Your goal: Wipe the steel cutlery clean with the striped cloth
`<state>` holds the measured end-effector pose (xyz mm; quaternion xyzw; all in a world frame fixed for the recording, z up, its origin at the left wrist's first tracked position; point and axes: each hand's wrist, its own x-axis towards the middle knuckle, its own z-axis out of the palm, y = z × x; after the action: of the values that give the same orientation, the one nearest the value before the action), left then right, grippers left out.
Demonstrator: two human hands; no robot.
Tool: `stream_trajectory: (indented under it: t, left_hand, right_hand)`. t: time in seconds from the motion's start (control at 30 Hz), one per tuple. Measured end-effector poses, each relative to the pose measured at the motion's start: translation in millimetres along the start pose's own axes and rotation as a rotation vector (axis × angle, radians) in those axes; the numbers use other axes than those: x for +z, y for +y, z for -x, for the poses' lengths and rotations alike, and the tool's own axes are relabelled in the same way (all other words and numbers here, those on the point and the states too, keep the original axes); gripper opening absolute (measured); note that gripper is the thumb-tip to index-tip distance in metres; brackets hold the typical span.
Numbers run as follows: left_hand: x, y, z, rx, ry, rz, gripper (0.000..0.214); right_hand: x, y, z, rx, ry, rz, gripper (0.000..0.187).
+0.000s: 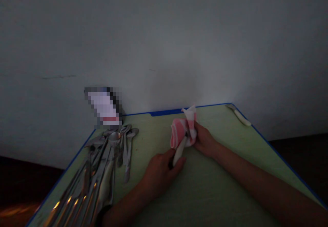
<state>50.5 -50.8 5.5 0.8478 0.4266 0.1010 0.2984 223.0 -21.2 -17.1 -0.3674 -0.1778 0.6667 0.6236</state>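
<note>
White-handled utensil (pixel 179 151) in pink cloth (pixel 182 130)

Utensil (pixel 179 152): working end hidden inside the pink-and-white cloth (pixel 183 128). Left of the cloth: a pixelated object (pixel 104 107), unidentifiable, and a cutlery pile (pixel 102 172) cut off by the lower edge. Right of the cloth: a far utensil (pixel 239 115), head indistinct.

Soft pink-and-white cloth (pixel 185 128); glossy metal cutlery (pixel 102 165); matt green tabletop (pixel 205 186); smooth white utensil handle (pixel 179 152).

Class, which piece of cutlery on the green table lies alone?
The white-handled utensil at the far right corner; others lie in the metal cutlery pile, one in the left hand.
</note>
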Motion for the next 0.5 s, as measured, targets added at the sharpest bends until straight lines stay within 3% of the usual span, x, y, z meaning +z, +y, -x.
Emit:
stream_trajectory:
  t: [0.1, 0.3, 0.5]
  left_hand:
    - [-1.7, 0.8, 0.5, 0.012, -0.018, -0.007, 0.035]
    - [-1.3, -0.5, 1.1, 0.0, -0.034, 0.004, 0.036]
    - [-2.9, -0.3, -0.2, 0.008, -0.048, 0.048, 0.037]
  right_hand:
    - [0.9, -3.4, 1.8, -0.039, -0.032, -0.011, 0.023]
    - [-3.0, -2.0, 6.3, -0.111, -0.146, 0.227, 0.021]
    - [-4.3, -0.9, 6.3, -0.237, -0.215, 0.446, 0.044]
